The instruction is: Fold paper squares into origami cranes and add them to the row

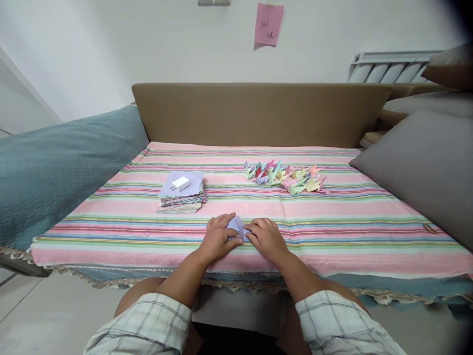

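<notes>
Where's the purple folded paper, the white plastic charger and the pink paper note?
Purple folded paper (238, 225): head view, its uncovered part.
White plastic charger (181, 184): head view, its body.
Pink paper note (268, 24): head view, its middle.

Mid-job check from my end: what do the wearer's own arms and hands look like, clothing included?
Both the left hand and the right hand are bare, without gloves. The loose sleeves are whitish with a thin dark grid check, ending well short of the wrists. No watch or cable shows.
</notes>
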Demonstrator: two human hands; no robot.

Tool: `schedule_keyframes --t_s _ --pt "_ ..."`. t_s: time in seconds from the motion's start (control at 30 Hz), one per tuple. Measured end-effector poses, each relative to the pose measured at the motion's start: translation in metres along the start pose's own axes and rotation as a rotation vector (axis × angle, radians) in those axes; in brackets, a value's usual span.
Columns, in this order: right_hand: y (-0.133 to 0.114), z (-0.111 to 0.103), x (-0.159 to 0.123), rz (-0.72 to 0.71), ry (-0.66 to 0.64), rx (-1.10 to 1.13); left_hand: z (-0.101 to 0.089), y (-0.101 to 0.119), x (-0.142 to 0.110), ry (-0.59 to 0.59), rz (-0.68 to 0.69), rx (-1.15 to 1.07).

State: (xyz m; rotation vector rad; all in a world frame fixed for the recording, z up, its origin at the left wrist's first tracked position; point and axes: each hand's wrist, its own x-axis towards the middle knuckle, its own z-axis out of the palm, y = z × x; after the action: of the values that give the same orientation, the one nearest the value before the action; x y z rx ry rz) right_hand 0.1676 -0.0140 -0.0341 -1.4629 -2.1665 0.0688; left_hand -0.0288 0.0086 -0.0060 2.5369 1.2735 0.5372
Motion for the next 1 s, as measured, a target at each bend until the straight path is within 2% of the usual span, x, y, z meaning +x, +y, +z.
schedule_keyframes --t_s 0.13,0.23,0.43,0.57,0.77,1.0 --pt "0.000 0.000 0.001 0.017 -0.010 0.005 0.000 -0.001 0.005 0.016 -0.067 -0.064" --pt "0.000 0.000 0.001 0.028 -0.022 -0.003 -0.002 -0.003 0.010 -0.021 -0.104 -0.096" --pt "0.000 -0.002 0.001 0.027 -0.035 -0.019 -0.004 -0.004 0.018 -0.061 -0.109 -0.091" --pt "-0.001 -0.003 0.001 0.031 -0.034 -0.006 -0.007 -0.007 0.018 -0.038 -0.052 -0.071" --pt "-0.001 -0.002 0.001 0.037 -0.028 -0.002 -0.008 -0.014 0.016 -0.007 0.128 0.044" --pt "-0.004 -0.005 0.001 0.042 -0.026 -0.028 -0.001 -0.014 0.013 0.041 0.208 0.140"
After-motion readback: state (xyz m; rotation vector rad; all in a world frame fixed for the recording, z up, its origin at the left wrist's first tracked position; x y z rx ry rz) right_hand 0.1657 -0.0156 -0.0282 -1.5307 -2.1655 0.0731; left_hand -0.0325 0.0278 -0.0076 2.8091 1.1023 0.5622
